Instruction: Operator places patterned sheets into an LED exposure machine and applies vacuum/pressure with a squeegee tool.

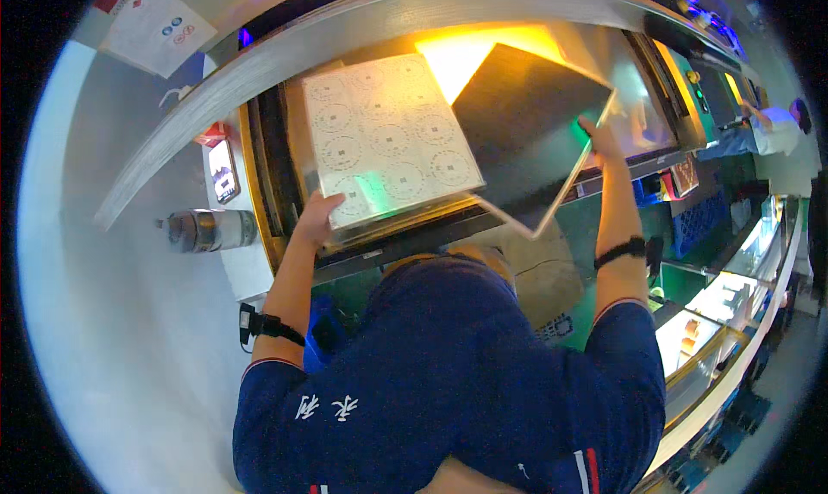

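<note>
A white panel (390, 139) printed with several circular patterns lies tilted over the left half of the lit bench. My left hand (319, 220) grips its near left corner, thumb on top and fingers hidden beneath. To the right, a dark, flat panel (528, 106) is held at a slant by its right edge in my right hand (601, 142), thumb on its upper face. Below the dark panel, a pale, thin-edged sheet or frame (536, 234) sticks out toward me; whether it is joined to the panel I cannot tell. The two panels meet or overlap near the middle.
Bright yellow light (483, 50) glows from the bench behind the panels. A pale bar (431, 11) arches across the far side. At left are a phone (222, 171) and a bottle (211, 230). Another person (776, 132) is at far right, beyond more equipment.
</note>
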{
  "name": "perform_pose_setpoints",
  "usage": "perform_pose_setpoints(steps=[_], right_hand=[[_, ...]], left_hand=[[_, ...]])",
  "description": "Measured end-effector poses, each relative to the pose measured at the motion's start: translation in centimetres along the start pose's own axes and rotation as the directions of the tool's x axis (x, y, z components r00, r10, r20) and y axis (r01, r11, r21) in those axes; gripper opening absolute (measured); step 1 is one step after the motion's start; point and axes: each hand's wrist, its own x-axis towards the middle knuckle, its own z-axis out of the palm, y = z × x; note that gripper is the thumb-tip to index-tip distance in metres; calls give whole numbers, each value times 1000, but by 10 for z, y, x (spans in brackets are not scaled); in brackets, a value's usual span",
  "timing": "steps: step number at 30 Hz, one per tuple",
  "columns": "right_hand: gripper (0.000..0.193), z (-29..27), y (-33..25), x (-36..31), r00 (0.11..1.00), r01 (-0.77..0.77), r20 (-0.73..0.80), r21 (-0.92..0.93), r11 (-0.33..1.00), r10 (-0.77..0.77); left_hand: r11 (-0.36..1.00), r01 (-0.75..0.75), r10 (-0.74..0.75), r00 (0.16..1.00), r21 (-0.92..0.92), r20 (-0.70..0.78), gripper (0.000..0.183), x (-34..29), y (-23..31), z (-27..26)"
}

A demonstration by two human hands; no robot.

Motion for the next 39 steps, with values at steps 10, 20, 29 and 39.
perform_pose_setpoints(steps=[10,20,29,39], right_hand=[[81,191,-38,-93,838,500,269,-727,470,-475],[57,178,-50,-27,783,565,309,-716,410,-539],[100,-12,-164,-122,-96,381,-475,-829,409,-875],[54,-130,-227,-201,141,695,38,-716,71,-989]], left_hand=[[-291,69,364,930,954,43,76,18,-74,23],[-352,49,423,899,935,113,68,73,-71,13],[-307,98,576,811,947,103,78,59,-73,26],[531,-772,331,567,348,754,69,-68,45,267]])
